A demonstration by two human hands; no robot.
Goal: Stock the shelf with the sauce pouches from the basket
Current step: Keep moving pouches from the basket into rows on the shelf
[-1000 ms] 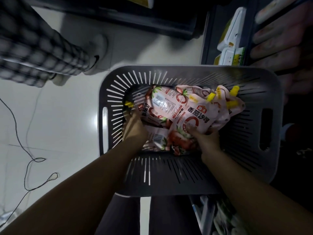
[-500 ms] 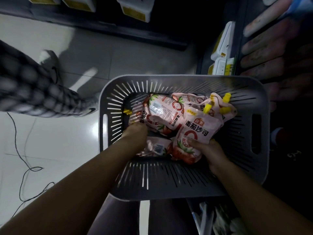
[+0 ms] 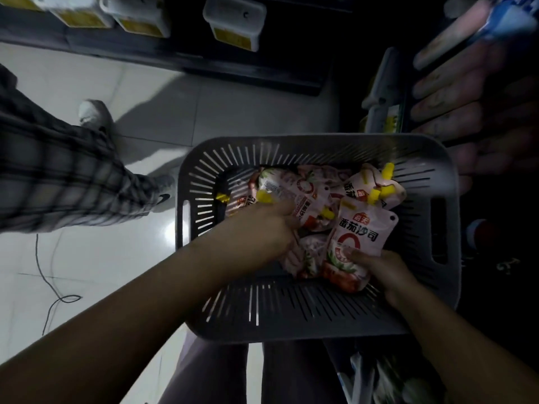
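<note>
Head view, looking straight down: a grey slatted basket [image 3: 320, 325] sits just beyond the person's knees, on a pale tiled floor [image 3: 116, 258]. Sauce pouches [image 3: 370, 185] lie heaped in its far half, pink with yellow caps, spouts pointing various ways.

The left hand [image 3: 265, 228] reaches in from the near left. Its thumb lies across a back-label pouch [image 3: 303, 205] and its fingers curl under that pouch's near edge, gripping it in the middle of the heap. The right hand [image 3: 382, 272] is at the near right of the heap, clamped on the bottom end of a tomato sauce pouch [image 3: 358, 231] with the thumb on the printed front; this pouch is tilted up, its top toward the far side, its upper part over the others.

To the right, just past the basket's far corner, stands the dark shelf [image 3: 408, 118], with blurred pink packs [image 3: 455, 121] lying in rows. Far off, white tubs [image 3: 233, 21] sit on another dark shelf.

On the left are another person's plaid trouser leg [image 3: 58, 176] and shoe [image 3: 163, 193], and a thin black cable [image 3: 49, 287] loops over the tiles.
</note>
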